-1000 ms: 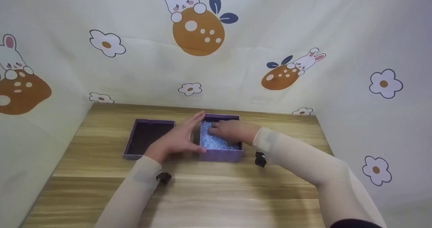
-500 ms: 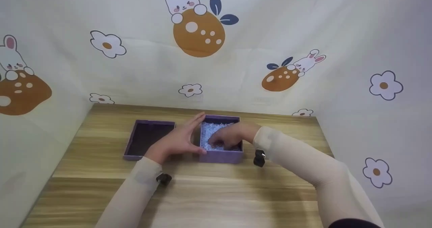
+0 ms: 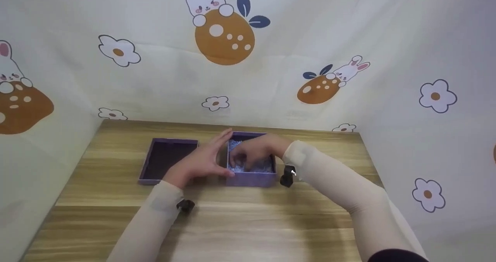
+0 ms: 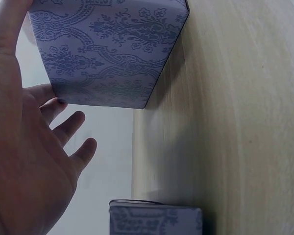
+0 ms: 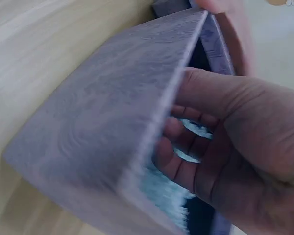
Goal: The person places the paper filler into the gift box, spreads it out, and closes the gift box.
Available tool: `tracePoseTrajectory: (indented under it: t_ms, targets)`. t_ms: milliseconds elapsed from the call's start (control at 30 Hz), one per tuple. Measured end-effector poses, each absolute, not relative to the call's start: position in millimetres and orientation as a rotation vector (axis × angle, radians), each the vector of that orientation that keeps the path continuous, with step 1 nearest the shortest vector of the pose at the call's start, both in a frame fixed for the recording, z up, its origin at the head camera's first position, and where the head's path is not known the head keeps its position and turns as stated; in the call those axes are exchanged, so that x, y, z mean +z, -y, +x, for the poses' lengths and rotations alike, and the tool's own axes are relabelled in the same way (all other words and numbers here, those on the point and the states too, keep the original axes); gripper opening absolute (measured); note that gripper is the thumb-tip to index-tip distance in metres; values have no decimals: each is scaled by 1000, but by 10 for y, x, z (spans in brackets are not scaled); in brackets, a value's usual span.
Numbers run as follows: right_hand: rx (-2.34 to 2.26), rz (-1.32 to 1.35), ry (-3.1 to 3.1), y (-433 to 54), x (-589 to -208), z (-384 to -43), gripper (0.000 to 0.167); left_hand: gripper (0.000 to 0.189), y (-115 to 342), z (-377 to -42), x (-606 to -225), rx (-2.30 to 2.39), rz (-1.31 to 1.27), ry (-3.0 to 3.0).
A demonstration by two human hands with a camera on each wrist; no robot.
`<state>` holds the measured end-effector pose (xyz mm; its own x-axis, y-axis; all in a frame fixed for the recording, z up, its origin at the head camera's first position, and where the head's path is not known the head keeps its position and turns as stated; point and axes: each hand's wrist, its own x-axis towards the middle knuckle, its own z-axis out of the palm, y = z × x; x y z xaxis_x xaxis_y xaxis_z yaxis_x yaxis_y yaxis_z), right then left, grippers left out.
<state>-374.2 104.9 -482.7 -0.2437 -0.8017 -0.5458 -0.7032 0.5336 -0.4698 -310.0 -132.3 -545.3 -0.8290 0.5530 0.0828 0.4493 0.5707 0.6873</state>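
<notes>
A purple patterned box point(image 3: 251, 179), its top uncovered, stands near the back of the table and holds light-blue shredded paper point(image 5: 166, 196). My left hand point(image 3: 199, 162) spans the box's left side. Its thumb lies at the front corner and its fingers reach the back corner; in the left wrist view the lower fingers spread away from the wall. Inside the box, my right hand point(image 3: 254, 149) has its fingers bent down over the shredded paper, thumb apart from them. Nothing shows between those fingers in the right wrist view, though the thumb tip is partly hidden behind the box wall.
A shallow purple lid point(image 3: 168, 159) with a dark inside lies to the left of the box, partly behind my left hand. The wooden table point(image 3: 232, 223) ends at a printed cloth backdrop point(image 3: 279, 80) at the back and sides.
My right hand has shifted about within the box, its fingers going from stretched out to bent down at the left part of the shredded paper. The left hand stays on the box.
</notes>
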Motion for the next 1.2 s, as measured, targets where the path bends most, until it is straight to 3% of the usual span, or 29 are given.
tracePoseTrajectory:
  t_ms: [167,367,733,1000,1200]
  targets:
    - [-72,-1201,-2018,-1049,-4914,-3746,39,141,1293,-3109,-5427,1098,865,-2651]
    - [-243,-1171,-2078,-1081,-4760,-3861,38,140,1308,-3120,-5408,1107,855,-2655]
    - [-218,-1069,-2195,-1115,-4844,-3862,50,140,1291,-3121,-5415,1122,870,-2637]
    - [-134,-1021,-2155,-1207,-4584,-3885,33,141,1357,-3073,-5444,1138,823,-2637]
    - [55,-972,-2164,-1166,-4738,-3865,34,142,1335,-3088,-5442,1116,842,-2639]
